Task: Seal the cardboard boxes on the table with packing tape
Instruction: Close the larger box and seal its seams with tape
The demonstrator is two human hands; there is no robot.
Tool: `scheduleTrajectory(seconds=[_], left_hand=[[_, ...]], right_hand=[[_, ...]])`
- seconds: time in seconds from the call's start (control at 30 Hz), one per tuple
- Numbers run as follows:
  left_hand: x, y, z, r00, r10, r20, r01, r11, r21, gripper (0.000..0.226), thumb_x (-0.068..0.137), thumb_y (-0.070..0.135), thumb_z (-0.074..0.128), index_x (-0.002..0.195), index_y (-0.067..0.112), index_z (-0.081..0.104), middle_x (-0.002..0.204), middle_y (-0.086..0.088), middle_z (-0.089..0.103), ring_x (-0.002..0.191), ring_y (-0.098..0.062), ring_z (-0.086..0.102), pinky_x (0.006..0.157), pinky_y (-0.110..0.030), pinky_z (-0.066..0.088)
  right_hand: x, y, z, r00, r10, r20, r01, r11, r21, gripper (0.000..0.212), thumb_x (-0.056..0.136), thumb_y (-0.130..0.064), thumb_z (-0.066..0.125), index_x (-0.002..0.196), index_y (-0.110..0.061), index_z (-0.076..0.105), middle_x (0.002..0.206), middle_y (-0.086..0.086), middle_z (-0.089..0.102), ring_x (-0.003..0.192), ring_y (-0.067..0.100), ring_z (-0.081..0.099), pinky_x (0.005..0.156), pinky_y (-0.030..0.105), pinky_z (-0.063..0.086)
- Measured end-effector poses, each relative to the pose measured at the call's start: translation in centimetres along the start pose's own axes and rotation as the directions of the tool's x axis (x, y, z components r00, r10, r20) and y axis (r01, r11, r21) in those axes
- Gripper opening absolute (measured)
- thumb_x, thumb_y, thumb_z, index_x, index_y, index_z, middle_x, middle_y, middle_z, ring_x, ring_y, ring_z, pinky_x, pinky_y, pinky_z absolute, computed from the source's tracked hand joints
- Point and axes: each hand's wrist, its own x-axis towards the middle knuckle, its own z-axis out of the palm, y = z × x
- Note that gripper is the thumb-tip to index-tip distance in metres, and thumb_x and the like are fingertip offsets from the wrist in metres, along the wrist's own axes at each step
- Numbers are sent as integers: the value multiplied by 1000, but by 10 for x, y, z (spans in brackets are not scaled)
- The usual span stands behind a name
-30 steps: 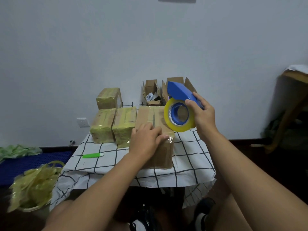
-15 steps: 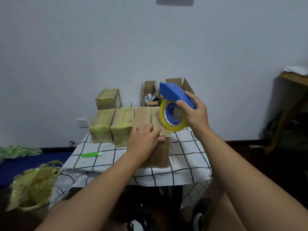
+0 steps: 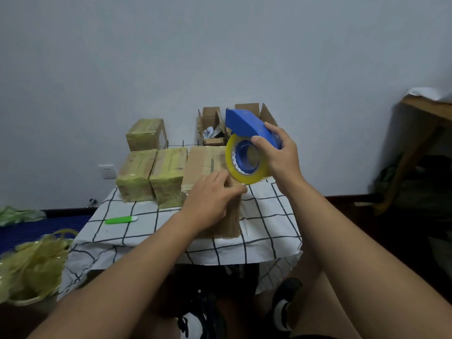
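Note:
A brown cardboard box (image 3: 204, 160) lies on the checked tablecloth (image 3: 266, 216), its flaps closed along a centre seam. My left hand (image 3: 210, 201) rests on the box's near top edge, fingers curved over it, thumb toward the tape. My right hand (image 3: 278, 155) grips a blue tape dispenser (image 3: 247, 126) holding a yellowish tape roll (image 3: 241, 174), raised just above the box's right side. Three boxes wrapped in yellowish tape (image 3: 151, 172) sit to the left. Two open small boxes (image 3: 212, 126) stand at the back.
A green utility knife (image 3: 121, 219) lies on the cloth at the left. A basket of crumpled yellowish tape (image 3: 31, 265) sits on the floor at lower left. A wooden table (image 3: 425, 133) stands at the right. The wall is close behind.
The right hand with the dispenser has dropped a little and shifted left toward the box. The left hand stays on the box's near edge.

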Motion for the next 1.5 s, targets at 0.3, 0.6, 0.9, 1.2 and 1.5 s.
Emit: scheduleTrajectory(seconds=[0.3,0.6,0.9,1.2,1.5], left_hand=[[8,4,-16,995,76,63,-77,997,8,18,88,24,64,104,31,64,91,1,34,83,-17,35,62,-32,25],[-5,-1,-5,998,-9,-61,-3,982,-186,30,86,24,71,115,26,65,92,0,53,85,-19,49,62,-29,35],[-3,1,2,998,-25,-64,12,980,-198,24,88,22,66,112,21,65,97,0,58,88,-22,54,64,-30,40],[-20,-32,0,948,-316,-37,284,893,-349,30,91,48,59,100,23,74,101,9,65,95,-13,57,77,-34,47],[-29,-34,3,972,-223,-70,190,928,-320,27,88,35,69,111,20,71,102,5,64,95,-18,56,76,-34,45]], right_hand=[[1,-3,4,999,-13,43,14,1000,-28,45,84,-32,77,127,-29,62,124,-8,60,110,11,61,90,28,56],[0,-4,4,999,-11,50,13,999,-46,46,83,-34,77,126,-29,63,126,-6,61,111,12,60,87,25,53],[-1,-6,2,998,-17,65,21,998,-57,47,83,-32,78,128,-28,63,124,-7,62,109,10,61,88,26,54],[-1,-6,5,997,-26,72,31,997,-70,46,86,-31,76,129,-28,61,125,-6,59,110,13,60,87,25,54],[-2,-4,6,996,-41,74,47,996,-76,48,84,-32,76,130,-26,61,125,-5,60,110,13,61,88,27,55]])
